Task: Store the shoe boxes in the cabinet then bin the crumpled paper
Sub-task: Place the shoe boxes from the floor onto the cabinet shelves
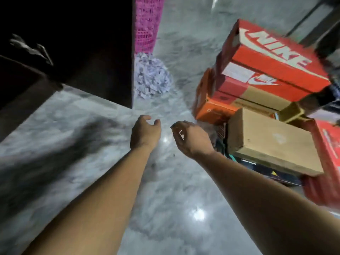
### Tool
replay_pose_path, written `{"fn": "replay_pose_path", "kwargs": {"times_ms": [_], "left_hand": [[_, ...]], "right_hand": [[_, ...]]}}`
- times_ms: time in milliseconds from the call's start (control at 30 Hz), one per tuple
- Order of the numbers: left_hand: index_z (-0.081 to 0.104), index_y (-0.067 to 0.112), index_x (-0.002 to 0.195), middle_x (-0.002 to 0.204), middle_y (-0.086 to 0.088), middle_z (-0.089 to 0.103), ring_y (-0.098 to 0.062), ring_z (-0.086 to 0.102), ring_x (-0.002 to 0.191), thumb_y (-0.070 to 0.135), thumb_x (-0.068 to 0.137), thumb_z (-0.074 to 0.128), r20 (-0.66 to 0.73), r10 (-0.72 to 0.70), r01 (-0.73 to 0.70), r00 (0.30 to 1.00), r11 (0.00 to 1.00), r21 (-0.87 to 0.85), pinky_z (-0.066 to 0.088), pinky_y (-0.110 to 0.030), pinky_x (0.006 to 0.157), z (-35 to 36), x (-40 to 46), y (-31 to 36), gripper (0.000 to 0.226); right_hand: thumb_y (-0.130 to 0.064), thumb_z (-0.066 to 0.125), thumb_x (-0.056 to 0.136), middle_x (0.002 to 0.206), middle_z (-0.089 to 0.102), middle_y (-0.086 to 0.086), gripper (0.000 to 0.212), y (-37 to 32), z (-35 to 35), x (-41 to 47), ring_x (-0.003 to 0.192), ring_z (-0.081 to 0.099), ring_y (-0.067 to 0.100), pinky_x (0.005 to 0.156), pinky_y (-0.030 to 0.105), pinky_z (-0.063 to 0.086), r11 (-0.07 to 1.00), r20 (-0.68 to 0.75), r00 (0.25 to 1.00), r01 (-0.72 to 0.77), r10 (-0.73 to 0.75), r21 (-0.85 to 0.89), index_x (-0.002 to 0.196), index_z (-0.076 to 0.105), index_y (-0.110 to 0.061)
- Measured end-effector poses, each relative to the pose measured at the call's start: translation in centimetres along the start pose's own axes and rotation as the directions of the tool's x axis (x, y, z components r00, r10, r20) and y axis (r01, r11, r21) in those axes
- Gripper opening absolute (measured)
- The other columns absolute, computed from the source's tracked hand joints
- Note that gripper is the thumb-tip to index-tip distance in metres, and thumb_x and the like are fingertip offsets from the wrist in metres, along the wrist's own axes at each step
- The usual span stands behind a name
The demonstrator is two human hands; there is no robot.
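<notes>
A stack of shoe boxes stands on the floor at the right: a red Nike box (272,57) on top, an orange box (211,109) lower left, a plain brown box (272,142) in front, another red box (329,162) at the right edge. A heap of crumpled paper (150,78) lies beside the dark cabinet (82,43) at the upper left. My left hand (145,133) and my right hand (191,138) hover over the floor, fingers loosely curled, holding nothing. The right hand is just left of the brown box.
A pink mesh bin (147,23) stands behind the paper heap, next to the cabinet's side. The grey marble floor (165,199) is glossy, with a dark shadow at the left. Dark furniture legs show at the top right.
</notes>
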State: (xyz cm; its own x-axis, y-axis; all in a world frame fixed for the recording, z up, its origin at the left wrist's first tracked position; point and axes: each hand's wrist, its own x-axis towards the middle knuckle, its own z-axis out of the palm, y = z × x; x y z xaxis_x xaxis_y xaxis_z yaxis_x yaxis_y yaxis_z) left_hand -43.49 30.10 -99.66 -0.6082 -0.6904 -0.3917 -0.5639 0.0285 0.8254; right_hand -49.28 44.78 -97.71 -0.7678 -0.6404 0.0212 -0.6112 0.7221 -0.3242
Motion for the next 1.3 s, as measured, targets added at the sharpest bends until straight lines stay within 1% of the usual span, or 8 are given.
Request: {"fn": "replay_pose_path", "kwargs": {"times_ms": [167, 233, 400, 600, 767, 900, 1133, 1300], "left_hand": [[0.067, 0.015, 0.104, 0.106, -0.008, 0.067, -0.035, 0.065, 0.109, 0.046, 0.096, 0.057, 0.252, 0.154, -0.177, 0.955, 0.982, 0.072, 0.051, -0.035, 0.082, 9.1, -3.7, 4.8, 0.033], [0.067, 0.017, 0.113, 0.107, -0.002, 0.066, -0.031, 0.065, 0.108, 0.05, 0.095, 0.058, 0.324, 0.175, -0.205, 0.93, 0.977, 0.061, 0.052, -0.035, 0.086, 11.8, -5.5, 6.3, 0.038], [0.062, 0.015, 0.126, 0.127, -0.013, 0.066, -0.036, 0.061, 0.116, 0.058, 0.095, 0.053, 0.476, 0.175, -0.239, 0.862, 0.968, 0.076, 0.055, -0.051, 0.099, 16.6, -9.2, 8.3, 0.054], [0.049, 0.012, 0.144, 0.148, -0.011, 0.053, -0.033, 0.053, 0.131, 0.044, 0.102, 0.05, 0.497, 0.163, -0.241, 0.852, 0.966, 0.096, 0.043, -0.036, 0.103, 20.4, -11.7, 8.4, 0.053], [0.042, 0.01, 0.147, 0.147, -0.014, 0.052, -0.036, 0.051, 0.131, 0.038, 0.103, 0.043, 0.429, 0.108, -0.154, 0.897, 0.985, 0.074, 0.042, -0.039, 0.102, 20.4, -12.3, 7.9, 0.051], [0.043, 0.013, 0.144, 0.141, -0.012, 0.056, -0.035, 0.053, 0.127, 0.038, 0.101, 0.043, 0.373, 0.074, -0.09, 0.925, 0.996, 0.026, 0.044, -0.042, 0.103, 17.1, -11.4, 6.7, 0.05], [0.054, 0.018, 0.13, 0.125, -0.008, 0.064, -0.034, 0.058, 0.11, 0.038, 0.097, 0.045, -0.008, -0.009, 0.008, 1.0, 0.994, -0.109, 0.049, -0.045, 0.098, 3.4, -9.2, 1.5, 0.039], [0.05, 0.018, 0.134, 0.135, -0.013, 0.059, -0.038, 0.056, 0.117, 0.048, 0.095, 0.041, -0.366, -0.153, 0.082, 0.918, 0.976, -0.202, 0.049, -0.046, 0.094, -10.4, -7.8, -3.6, 0.05]], "right_hand": [[-0.035, 0.053, 0.096, 0.1, 0.075, 0.012, 0.024, 9.9, -10.3, -2.4, 0.09, 0.07, 0.039, 0.071, 0.044, 0.057, 0.974, -0.178, 0.966, -0.208, 0.19, -0.089, 0.108, 0.069, -0.021], [-0.037, 0.051, 0.095, 0.109, 0.075, 0.011, 0.03, 14.1, -13.6, -3.6, 0.097, 0.07, 0.036, 0.078, 0.042, 0.058, 0.928, -0.214, 0.919, -0.358, 0.33, -0.105, 0.116, 0.068, -0.023], [-0.059, 0.05, 0.082, 0.137, 0.056, 0.021, 0.069, 24.3, -16.7, -9.1, 0.123, 0.055, 0.045, 0.104, 0.052, 0.048, 0.644, -0.192, 0.619, -0.756, 0.762, 0.117, 0.138, 0.047, -0.02], [-0.051, 0.068, 0.085, 0.145, 0.052, 0.024, 0.082, 27.9, -15.6, -13.2, 0.131, 0.052, 0.044, 0.112, 0.046, 0.044, 0.467, -0.055, 0.469, -0.847, 0.881, 0.253, 0.149, 0.04, -0.009], [-0.069, 0.068, 0.056, 0.121, 0.069, 0.017, 0.095, 28.1, -14.0, -14.6, 0.108, 0.066, 0.04, 0.1, 0.046, 0.053, 0.386, 0.026, 0.418, -0.858, 0.908, 0.339, 0.125, 0.066, -0.004], [-0.052, 0.078, 0.08, 0.118, 0.073, 0.013, 0.062, 25.3, -13.2, -14.2, 0.106, 0.068, 0.034, 0.094, 0.037, 0.054, 0.436, 0.006, 0.494, -0.773, 0.87, 0.46, 0.118, 0.071, -0.004], [-0.04, 0.082, 0.082, 0.122, 0.072, 0.01, 0.061, 12.5, -9.5, -6.8, 0.112, 0.067, 0.031, 0.094, 0.035, 0.051, 0.632, 0.026, 0.767, -0.547, 0.641, 0.549, 0.133, 0.063, -0.012], [-0.05, 0.08, 0.066, 0.11, 0.076, 0.007, 0.072, -0.4, -2.2, -1.2, 0.096, 0.072, 0.025, 0.088, 0.039, 0.058, 0.697, 0.115, 0.917, -0.368, 0.382, 0.616, 0.128, 0.066, -0.016]]}}
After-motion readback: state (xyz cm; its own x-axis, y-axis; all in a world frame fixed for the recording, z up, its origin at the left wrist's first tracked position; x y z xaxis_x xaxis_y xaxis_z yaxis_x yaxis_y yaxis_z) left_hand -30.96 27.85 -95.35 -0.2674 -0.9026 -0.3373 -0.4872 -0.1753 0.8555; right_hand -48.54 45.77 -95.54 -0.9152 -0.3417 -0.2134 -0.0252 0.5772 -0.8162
